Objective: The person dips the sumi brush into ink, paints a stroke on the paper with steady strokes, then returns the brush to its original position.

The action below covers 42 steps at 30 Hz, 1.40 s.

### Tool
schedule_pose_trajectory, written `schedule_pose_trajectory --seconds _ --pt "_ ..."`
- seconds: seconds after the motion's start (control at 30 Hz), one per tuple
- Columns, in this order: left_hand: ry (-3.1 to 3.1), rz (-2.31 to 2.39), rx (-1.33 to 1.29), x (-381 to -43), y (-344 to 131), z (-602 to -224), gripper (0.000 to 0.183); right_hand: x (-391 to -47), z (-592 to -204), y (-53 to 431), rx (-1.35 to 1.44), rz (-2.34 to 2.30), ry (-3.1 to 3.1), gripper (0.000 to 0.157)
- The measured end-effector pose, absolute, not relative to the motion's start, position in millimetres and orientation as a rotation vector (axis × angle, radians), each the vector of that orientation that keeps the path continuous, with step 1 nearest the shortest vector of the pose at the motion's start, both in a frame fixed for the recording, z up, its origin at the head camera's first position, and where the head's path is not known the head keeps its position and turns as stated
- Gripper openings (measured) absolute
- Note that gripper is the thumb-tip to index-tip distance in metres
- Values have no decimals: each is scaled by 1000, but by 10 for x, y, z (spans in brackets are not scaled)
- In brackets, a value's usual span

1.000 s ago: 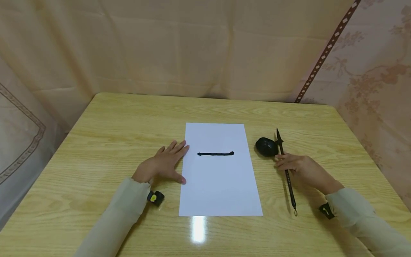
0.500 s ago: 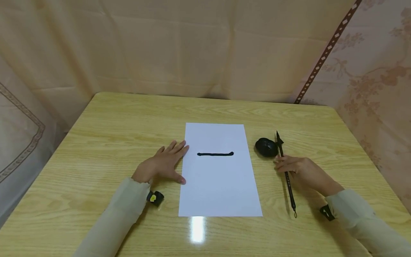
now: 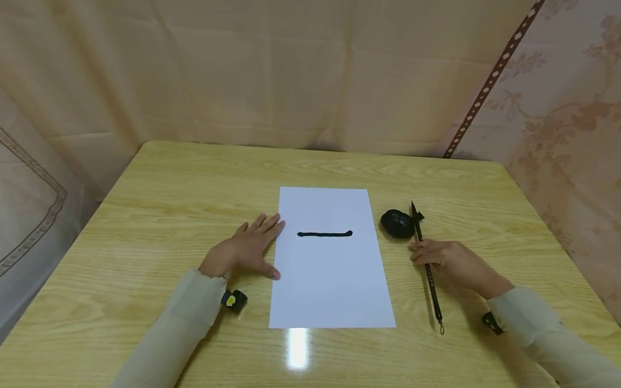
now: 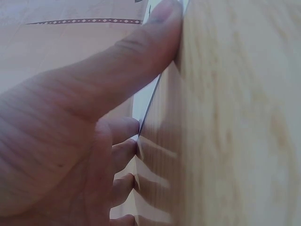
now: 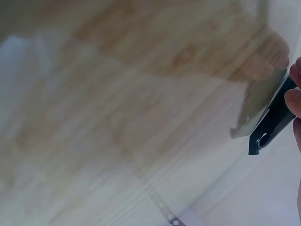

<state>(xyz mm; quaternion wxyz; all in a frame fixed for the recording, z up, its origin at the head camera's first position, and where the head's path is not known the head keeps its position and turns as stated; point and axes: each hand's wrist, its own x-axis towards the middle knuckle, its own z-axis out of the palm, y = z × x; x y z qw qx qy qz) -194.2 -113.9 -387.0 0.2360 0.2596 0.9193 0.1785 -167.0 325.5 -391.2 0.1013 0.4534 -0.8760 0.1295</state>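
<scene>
In the head view my right hand (image 3: 451, 261) pinches a dark-handled writing brush (image 3: 431, 293) at the upper part of its shaft. The brush points away from me, its pointed black bristles at the right side of a rounded, glossy black dish (image 3: 397, 224). A small black tab juts out just past the bristles. My left hand (image 3: 249, 250) lies with fingers spread on the left edge of a white sheet of paper (image 3: 335, 291), which carries one horizontal black stroke (image 3: 324, 234). In the right wrist view a black piece (image 5: 273, 120) with a square end shows by the fingertips (image 5: 293, 101).
The wood-grain table (image 3: 170, 183) reaches back to a beige curtain (image 3: 242, 70). A patterned cloth (image 3: 558, 108) hangs at the right. Each wrist wears a small black device, such as the left one (image 3: 235, 300). Light glares on the tabletop below the paper.
My right hand and the brush have drawn slightly back toward me and left, the bristles staying by the dish's right side. The left hand keeps its place on the paper.
</scene>
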Motion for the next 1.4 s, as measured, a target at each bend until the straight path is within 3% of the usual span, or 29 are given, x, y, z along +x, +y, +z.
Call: schedule_pose_trajectory --seconds 0.83,1.4 --pt "2519 489 712 -1926 -1117 -3852 113 -1640 -3875 3162 1413 176 -2560 36" --pt "2503 509 694 -1915 -1126 -3847 113 -1629 -3873 3183 1392 187 -2628 44"
